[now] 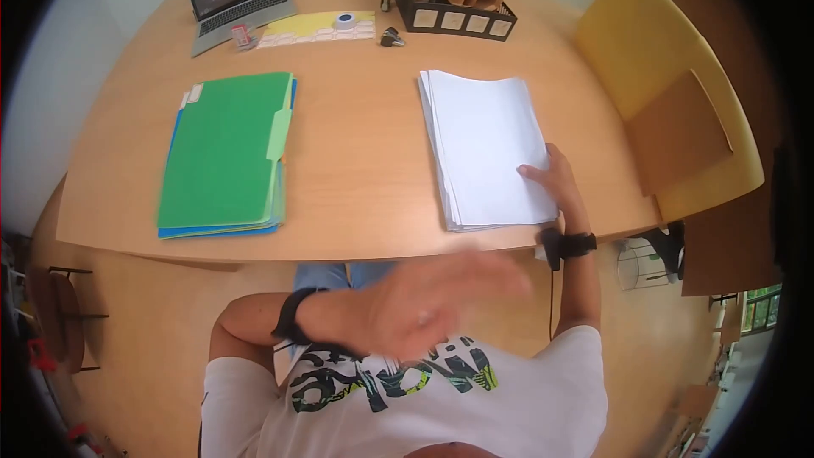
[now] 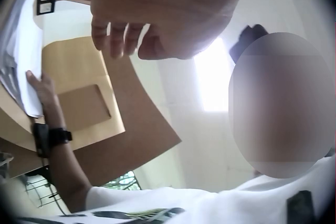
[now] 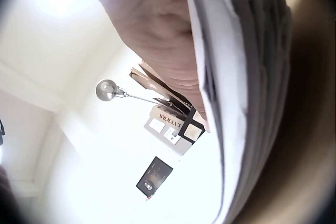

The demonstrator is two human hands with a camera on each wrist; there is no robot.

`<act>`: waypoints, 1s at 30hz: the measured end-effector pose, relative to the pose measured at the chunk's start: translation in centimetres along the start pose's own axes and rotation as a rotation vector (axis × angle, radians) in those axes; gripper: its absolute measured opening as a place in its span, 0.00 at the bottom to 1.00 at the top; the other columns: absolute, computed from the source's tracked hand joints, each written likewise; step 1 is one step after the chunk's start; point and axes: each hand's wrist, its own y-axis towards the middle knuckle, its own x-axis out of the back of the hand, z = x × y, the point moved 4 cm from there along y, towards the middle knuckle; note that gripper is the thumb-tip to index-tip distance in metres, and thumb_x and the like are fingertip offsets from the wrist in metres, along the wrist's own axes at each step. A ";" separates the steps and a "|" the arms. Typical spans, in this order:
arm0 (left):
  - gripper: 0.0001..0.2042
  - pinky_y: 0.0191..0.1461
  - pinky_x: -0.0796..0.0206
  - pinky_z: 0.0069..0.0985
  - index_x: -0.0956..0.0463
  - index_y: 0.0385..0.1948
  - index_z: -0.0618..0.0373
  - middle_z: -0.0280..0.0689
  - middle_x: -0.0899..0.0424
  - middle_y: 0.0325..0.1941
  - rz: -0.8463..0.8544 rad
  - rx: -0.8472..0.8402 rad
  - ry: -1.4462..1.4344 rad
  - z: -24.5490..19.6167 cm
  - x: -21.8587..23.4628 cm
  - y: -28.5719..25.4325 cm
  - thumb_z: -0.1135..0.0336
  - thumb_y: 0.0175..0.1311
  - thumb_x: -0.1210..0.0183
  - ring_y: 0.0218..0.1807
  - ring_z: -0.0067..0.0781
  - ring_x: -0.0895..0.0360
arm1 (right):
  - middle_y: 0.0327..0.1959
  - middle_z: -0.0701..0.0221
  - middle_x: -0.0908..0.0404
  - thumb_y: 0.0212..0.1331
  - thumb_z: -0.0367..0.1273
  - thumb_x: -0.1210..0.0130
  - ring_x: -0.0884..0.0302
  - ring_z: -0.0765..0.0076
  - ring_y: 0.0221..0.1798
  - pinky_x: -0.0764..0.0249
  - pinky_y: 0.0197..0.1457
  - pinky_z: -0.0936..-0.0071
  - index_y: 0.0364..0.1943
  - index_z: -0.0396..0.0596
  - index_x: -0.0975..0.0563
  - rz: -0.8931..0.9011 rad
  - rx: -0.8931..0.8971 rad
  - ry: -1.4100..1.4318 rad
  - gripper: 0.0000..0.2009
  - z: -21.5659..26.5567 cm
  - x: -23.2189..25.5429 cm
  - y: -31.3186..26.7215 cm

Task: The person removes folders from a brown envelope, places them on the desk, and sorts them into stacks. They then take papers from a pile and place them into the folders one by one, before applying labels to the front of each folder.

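One-handed, pinching the uneven paper stack (image 1: pixel 483 148) at one side with the right hand (image 1: pixel 560 184); could skew sheets (image 1: pixel 487 102) without support from the left hand (image 1: pixel 428 301), loosely bent and empty.

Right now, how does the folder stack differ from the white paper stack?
The folder stack is green on top, blue beneath; the paper stack is white. The folder stack shows tabs; the paper stack, none. The right hand holds the paper stack; no hand touches the folder stack. Both have uneven edges.

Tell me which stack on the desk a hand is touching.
The white paper stack, held by the right hand; no hand touches the green-topped folder stack.
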 end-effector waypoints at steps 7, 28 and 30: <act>0.12 0.45 0.29 0.29 0.22 0.46 0.65 0.43 0.18 0.42 -0.037 -0.526 0.060 -7.1 0.4 -2.3 0.69 0.65 0.44 0.41 0.37 0.21 | 0.42 0.54 0.20 0.44 0.35 0.31 0.19 0.61 0.41 0.23 0.46 0.70 0.51 0.32 0.29 0.007 -0.028 -0.072 0.30 1.3 -1.6 -0.2; 0.14 0.45 0.28 0.26 0.28 0.52 0.63 0.39 0.19 0.38 -0.288 -0.729 0.934 -11.2 6.1 -12.8 0.72 0.65 0.46 0.40 0.31 0.19 | 0.58 0.62 0.29 0.54 0.35 0.35 0.29 0.67 0.57 0.30 0.59 0.69 0.69 0.46 0.42 0.431 0.369 0.452 0.39 17.3 -19.6 -11.8; 0.16 0.49 0.30 0.29 0.29 0.52 0.66 0.40 0.19 0.44 -0.887 -0.327 0.404 -9.0 10.2 -20.5 0.69 0.66 0.47 0.42 0.32 0.20 | 0.65 0.52 0.37 0.56 0.37 0.36 0.36 0.57 0.66 0.37 0.68 0.64 0.71 0.39 0.50 0.487 0.271 0.563 0.43 18.9 -22.8 -11.7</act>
